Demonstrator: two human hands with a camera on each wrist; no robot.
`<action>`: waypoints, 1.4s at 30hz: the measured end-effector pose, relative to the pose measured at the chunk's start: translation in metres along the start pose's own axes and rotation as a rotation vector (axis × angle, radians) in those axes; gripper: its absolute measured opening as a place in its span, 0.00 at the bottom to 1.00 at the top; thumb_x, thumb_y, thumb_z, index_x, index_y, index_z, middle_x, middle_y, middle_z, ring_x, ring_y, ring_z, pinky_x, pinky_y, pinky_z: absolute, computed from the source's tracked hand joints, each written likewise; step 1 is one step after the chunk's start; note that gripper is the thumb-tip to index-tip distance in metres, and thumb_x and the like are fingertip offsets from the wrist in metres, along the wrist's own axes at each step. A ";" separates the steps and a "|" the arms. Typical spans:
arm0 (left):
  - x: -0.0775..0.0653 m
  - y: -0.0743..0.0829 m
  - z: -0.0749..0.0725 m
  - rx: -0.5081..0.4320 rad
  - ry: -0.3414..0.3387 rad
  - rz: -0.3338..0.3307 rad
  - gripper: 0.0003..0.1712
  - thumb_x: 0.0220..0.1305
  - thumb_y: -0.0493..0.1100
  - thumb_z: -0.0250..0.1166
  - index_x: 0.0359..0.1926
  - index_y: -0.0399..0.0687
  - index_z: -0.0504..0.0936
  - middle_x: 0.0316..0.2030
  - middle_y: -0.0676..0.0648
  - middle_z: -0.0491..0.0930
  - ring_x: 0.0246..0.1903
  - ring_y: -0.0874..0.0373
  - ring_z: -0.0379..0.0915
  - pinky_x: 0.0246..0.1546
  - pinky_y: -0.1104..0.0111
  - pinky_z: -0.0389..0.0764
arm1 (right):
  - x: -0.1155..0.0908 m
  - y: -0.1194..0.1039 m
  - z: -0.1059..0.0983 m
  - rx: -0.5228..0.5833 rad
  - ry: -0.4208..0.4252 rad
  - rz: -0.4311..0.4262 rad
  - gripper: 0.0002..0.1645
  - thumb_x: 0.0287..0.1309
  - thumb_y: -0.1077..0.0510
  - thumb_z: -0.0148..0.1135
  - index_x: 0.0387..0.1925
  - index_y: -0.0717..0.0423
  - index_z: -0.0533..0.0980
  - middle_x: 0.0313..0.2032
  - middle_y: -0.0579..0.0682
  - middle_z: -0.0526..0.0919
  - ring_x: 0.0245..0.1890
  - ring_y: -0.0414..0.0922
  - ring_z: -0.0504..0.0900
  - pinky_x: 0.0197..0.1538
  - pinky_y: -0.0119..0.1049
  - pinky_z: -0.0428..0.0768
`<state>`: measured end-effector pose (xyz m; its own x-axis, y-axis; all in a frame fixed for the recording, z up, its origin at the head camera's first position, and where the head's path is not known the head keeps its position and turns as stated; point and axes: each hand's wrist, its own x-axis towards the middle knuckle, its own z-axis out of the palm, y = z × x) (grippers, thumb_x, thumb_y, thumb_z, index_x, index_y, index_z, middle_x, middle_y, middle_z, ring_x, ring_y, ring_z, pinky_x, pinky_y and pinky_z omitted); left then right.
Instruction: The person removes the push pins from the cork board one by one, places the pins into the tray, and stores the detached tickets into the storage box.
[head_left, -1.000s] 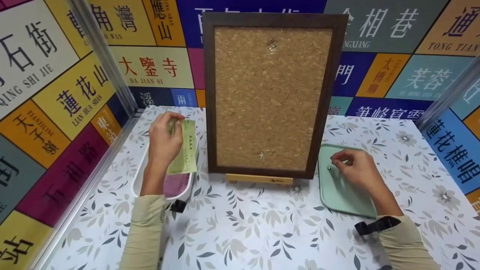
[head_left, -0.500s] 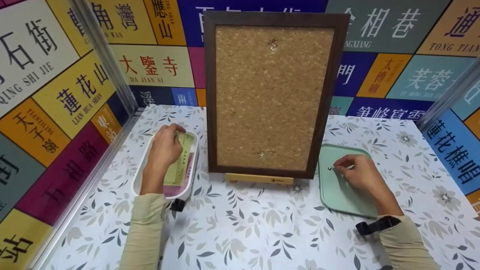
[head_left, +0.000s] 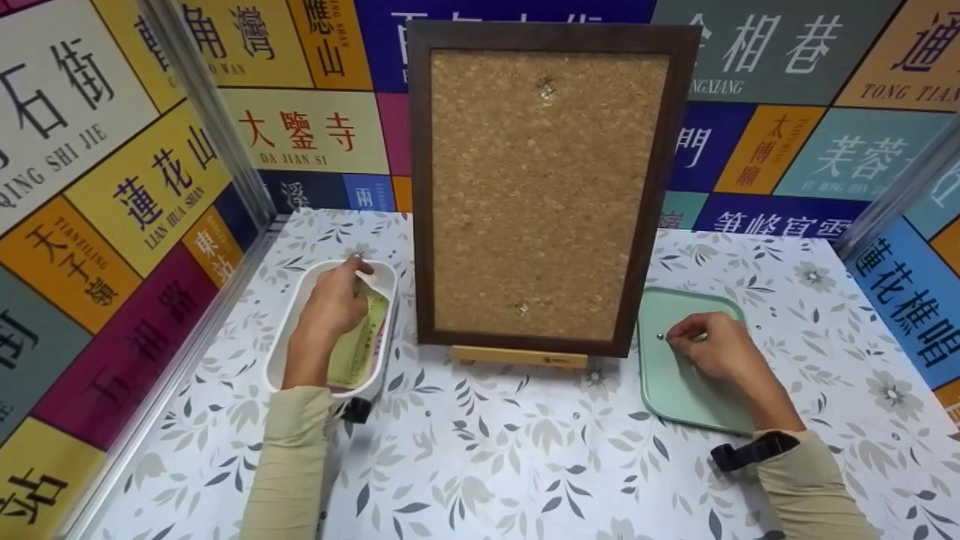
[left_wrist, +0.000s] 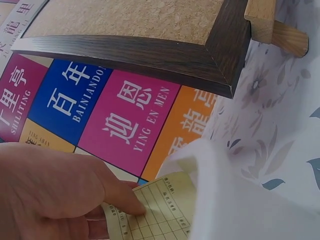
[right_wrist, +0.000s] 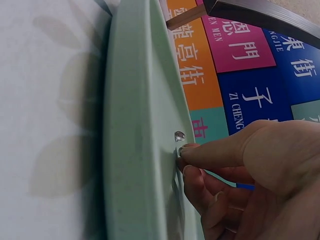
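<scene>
In the head view my left hand [head_left: 330,304] reaches into a white oblong tub [head_left: 276,360]. Its thumb and fingers pinch a yellow-green printed paper form [left_wrist: 157,210], which tilts against the tub's inner wall. Pinkish paper [head_left: 377,352] shows below the form. My right hand [head_left: 712,345] is low over a pale green tray [head_left: 682,394], thumb and fingertips close together. Right beside the fingertips sits a small shiny silver tack-like piece [right_wrist: 179,136]. Whether anything lies between these fingertips is not plain.
A cork board [head_left: 540,195] in a dark wooden frame stands on a light wooden stand [head_left: 517,358] between tub and tray. Two small glinting spots show on the cork. A patterned cloth [head_left: 510,450] covers the table; sign-printed walls [head_left: 307,131] enclose it.
My left hand has lowered the yellow-green form from above the tub down into it. My right hand has shifted slightly down toward the tray; the silver piece stays in place.
</scene>
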<state>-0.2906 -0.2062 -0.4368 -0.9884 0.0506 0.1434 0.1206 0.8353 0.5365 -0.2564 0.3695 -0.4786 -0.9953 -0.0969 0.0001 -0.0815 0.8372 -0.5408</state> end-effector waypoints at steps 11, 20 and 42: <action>-0.004 -0.004 0.000 0.081 -0.117 -0.119 0.35 0.55 0.33 0.54 0.67 0.47 0.69 0.43 0.39 0.79 0.44 0.40 0.77 0.42 0.47 0.77 | -0.001 0.000 0.002 -0.018 0.010 -0.005 0.06 0.59 0.59 0.67 0.37 0.51 0.87 0.34 0.52 0.89 0.33 0.45 0.82 0.34 0.31 0.74; -0.004 -0.004 0.002 0.071 -0.085 -0.166 0.36 0.55 0.33 0.54 0.68 0.49 0.67 0.50 0.37 0.79 0.47 0.35 0.78 0.43 0.44 0.78 | -0.001 0.001 0.002 -0.015 -0.001 0.009 0.06 0.60 0.58 0.67 0.38 0.51 0.87 0.34 0.51 0.89 0.32 0.43 0.81 0.35 0.31 0.74; 0.003 -0.003 0.009 0.033 0.027 -0.094 0.28 0.63 0.39 0.59 0.65 0.43 0.70 0.47 0.42 0.85 0.52 0.42 0.78 0.50 0.49 0.77 | -0.001 0.001 0.000 -0.016 0.019 0.020 0.09 0.59 0.56 0.67 0.41 0.50 0.87 0.38 0.51 0.89 0.36 0.45 0.83 0.37 0.33 0.75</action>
<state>-0.2944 -0.2039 -0.4459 -0.9923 -0.0429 0.1160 0.0240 0.8533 0.5209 -0.2551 0.3701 -0.4790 -0.9975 -0.0699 0.0051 -0.0621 0.8475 -0.5271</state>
